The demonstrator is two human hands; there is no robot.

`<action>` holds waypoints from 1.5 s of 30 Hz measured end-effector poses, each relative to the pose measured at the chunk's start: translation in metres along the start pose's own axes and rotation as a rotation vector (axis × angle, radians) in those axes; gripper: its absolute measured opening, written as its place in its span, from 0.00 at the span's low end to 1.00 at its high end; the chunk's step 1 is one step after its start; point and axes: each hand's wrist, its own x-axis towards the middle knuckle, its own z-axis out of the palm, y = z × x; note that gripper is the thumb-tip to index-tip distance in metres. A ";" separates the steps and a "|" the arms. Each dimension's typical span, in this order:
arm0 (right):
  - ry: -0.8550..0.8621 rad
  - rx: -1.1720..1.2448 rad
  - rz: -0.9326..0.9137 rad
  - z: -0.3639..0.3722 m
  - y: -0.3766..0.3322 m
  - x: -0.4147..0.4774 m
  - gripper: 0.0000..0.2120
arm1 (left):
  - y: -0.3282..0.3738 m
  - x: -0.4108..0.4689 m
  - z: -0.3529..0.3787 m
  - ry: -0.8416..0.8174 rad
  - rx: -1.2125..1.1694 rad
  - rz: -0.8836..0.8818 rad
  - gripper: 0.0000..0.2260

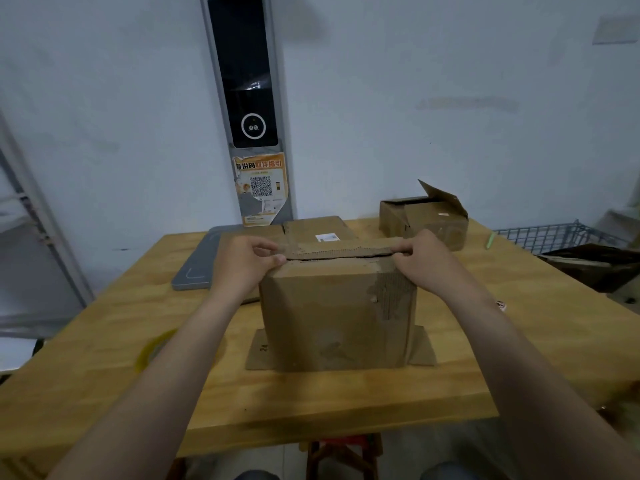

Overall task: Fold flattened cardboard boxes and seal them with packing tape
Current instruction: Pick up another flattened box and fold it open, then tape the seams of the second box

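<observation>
A worn brown cardboard box (332, 317) stands upright in the middle of the wooden table (104, 393), its bottom flaps splayed flat on the wood. My left hand (242, 261) grips the top left corner, fingers curled over the near top flap. My right hand (424, 256) pinches the same flap at the top right corner. The far top flap, with a white label (326, 238), lies open behind. A roll of clear packing tape (152, 348) lies on the table at the left, partly hidden by my left forearm.
A second, open cardboard box (424, 220) sits at the table's back right. A grey flat scale (197, 268) lies at the back left. A wire rack (554, 233) holding dark cardboard stands to the right. A stool (343, 455) is under the table's near edge.
</observation>
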 end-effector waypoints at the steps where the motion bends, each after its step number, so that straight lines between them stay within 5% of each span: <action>1: -0.009 -0.009 0.008 -0.001 0.000 0.001 0.14 | 0.002 -0.001 0.003 0.016 0.026 0.003 0.07; 9: -0.004 0.186 0.043 -0.008 0.000 -0.003 0.14 | 0.002 -0.001 0.008 0.077 0.156 0.143 0.06; 14: -0.042 0.166 0.086 -0.015 -0.004 -0.002 0.12 | -0.003 0.005 0.009 -0.130 0.116 0.168 0.07; 21: 0.135 -0.462 -0.003 0.006 -0.036 0.000 0.14 | -0.008 0.008 0.014 -0.128 -0.052 0.093 0.08; 25: 0.035 -0.371 -0.247 0.035 -0.069 -0.006 0.16 | -0.007 0.007 0.014 -0.126 -0.103 0.088 0.09; 33: -0.071 -0.228 -0.084 0.052 -0.081 -0.009 0.16 | -0.041 -0.013 -0.014 0.053 -0.074 0.026 0.14; 36: -0.036 -0.235 -0.095 0.054 -0.080 -0.011 0.16 | -0.084 -0.028 -0.034 -0.024 0.083 -0.147 0.28; 40: -0.034 -0.252 -0.113 0.053 -0.081 -0.013 0.18 | -0.138 -0.042 -0.034 -0.486 0.533 -0.418 0.54; 45: -0.045 -0.254 -0.118 0.054 -0.081 -0.012 0.20 | -0.163 -0.043 -0.023 -0.476 0.776 -0.361 0.45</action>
